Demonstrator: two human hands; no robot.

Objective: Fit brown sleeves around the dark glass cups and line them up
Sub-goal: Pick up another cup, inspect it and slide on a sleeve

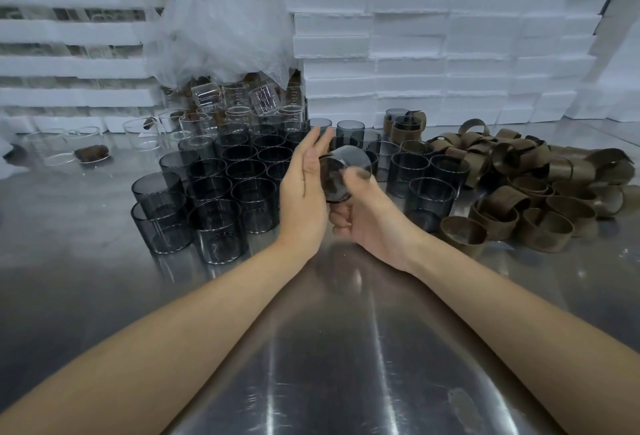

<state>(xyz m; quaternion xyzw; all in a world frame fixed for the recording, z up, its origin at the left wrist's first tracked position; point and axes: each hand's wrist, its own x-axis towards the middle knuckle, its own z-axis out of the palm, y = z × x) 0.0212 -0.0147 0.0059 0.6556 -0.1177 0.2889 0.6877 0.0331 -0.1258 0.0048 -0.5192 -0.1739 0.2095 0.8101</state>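
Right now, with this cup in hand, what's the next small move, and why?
Probably take the held cup into the left hand and reach the right hand to the sleeve pile: the cup looks bare, and the sleeves lie on that side.

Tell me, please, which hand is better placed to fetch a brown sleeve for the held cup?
Probably the left hand: it lies open against the dark cup, whereas the right hand grips it. The sleeve pile sits on the right, though, so it must cross over.
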